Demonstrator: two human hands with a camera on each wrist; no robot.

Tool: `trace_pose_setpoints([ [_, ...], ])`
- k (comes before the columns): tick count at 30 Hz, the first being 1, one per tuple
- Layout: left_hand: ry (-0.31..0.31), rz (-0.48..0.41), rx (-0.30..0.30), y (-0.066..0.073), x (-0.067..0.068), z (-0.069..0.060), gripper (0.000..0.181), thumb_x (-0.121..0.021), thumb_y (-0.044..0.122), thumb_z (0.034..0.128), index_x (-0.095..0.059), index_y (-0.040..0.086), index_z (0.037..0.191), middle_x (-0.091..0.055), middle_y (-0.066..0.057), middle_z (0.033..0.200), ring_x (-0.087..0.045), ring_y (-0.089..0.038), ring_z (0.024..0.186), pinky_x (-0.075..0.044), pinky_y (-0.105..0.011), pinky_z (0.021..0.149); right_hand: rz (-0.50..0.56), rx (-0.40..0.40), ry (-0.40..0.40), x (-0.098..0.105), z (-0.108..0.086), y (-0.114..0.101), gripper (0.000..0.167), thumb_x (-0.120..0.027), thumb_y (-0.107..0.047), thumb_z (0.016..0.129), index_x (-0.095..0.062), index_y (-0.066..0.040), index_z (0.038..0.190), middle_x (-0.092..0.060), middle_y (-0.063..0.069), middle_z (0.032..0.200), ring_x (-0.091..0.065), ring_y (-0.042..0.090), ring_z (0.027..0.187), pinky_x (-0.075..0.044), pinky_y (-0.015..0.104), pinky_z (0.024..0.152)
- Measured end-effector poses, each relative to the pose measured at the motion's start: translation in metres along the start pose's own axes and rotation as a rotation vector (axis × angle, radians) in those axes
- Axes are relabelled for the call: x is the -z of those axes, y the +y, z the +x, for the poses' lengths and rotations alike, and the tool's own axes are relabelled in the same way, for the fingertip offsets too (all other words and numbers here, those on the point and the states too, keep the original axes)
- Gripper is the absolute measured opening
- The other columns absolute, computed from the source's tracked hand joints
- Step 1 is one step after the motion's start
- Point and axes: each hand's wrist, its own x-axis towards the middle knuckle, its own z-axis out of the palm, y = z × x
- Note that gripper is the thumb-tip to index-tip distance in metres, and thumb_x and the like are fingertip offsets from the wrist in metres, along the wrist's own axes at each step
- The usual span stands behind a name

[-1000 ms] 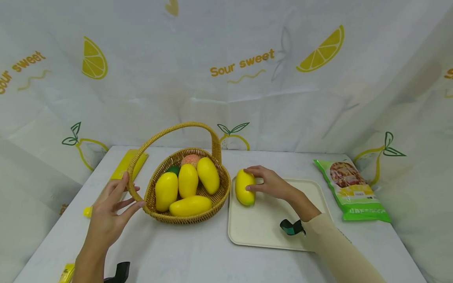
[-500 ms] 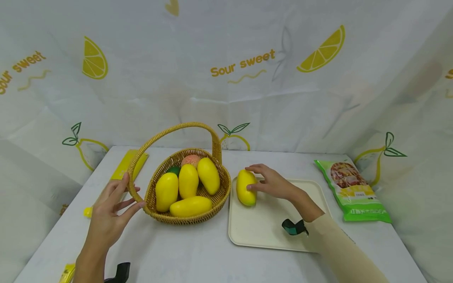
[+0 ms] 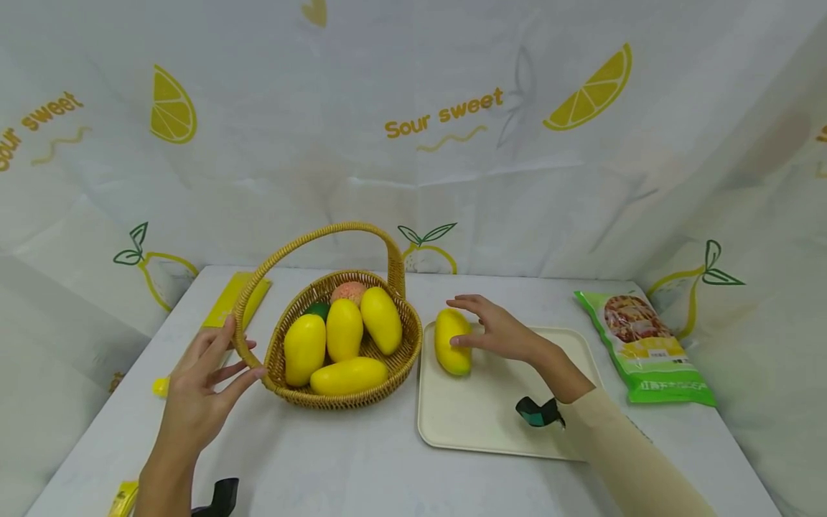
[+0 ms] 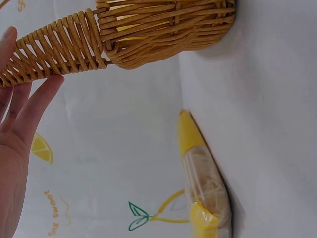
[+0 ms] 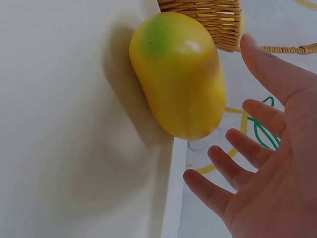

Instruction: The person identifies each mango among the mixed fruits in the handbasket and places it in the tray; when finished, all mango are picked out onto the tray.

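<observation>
A wicker basket (image 3: 332, 403) with a tall handle stands left of centre, holding several yellow mangoes (image 3: 349, 376), a pinkish round fruit (image 3: 349, 292) and something green (image 3: 318, 309). The left hand (image 3: 197, 406) pinches the lower left part of its handle; the left wrist view has thumb and fingers of that hand (image 4: 15, 144) on either side of the wicker (image 4: 54, 47). One mango (image 3: 452, 343) lies at the left end of a cream tray (image 3: 481, 424). Over it the right hand (image 3: 504, 336) has its fingers spread; in the right wrist view they are apart from the mango (image 5: 181, 74).
A green and yellow food bag (image 3: 649, 352) lies right of the tray. Behind the left hand is a yellow package (image 3: 235, 298), and another yellow item (image 3: 123, 499) lies at the lower left. A printed curtain (image 3: 413, 179) hangs behind the table.
The right hand's fingers have opened and lifted off the far end of the mango, which has shifted slightly to the right on the tray. The left hand and basket stay put.
</observation>
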Motion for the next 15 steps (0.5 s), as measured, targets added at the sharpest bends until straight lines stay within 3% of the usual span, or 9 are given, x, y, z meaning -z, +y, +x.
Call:
trace_pose_setpoints([
  [15,-0.001,-0.007,0.013,0.001,0.0,0.0,0.083,-0.071,0.032,0.0816,-0.041,0.001,0.152,-0.055,0.011,0.12,-0.063,0.004,0.113,-0.057,-0.006,0.084,-0.05,0.043,0.013,0.002,0.002,-0.022,0.072,-0.076,-0.037,0.092,-0.047,-0.013,0.153,-0.035,0.016,0.164,-0.034,0.041,0.152,-0.035,0.068,0.122],
])
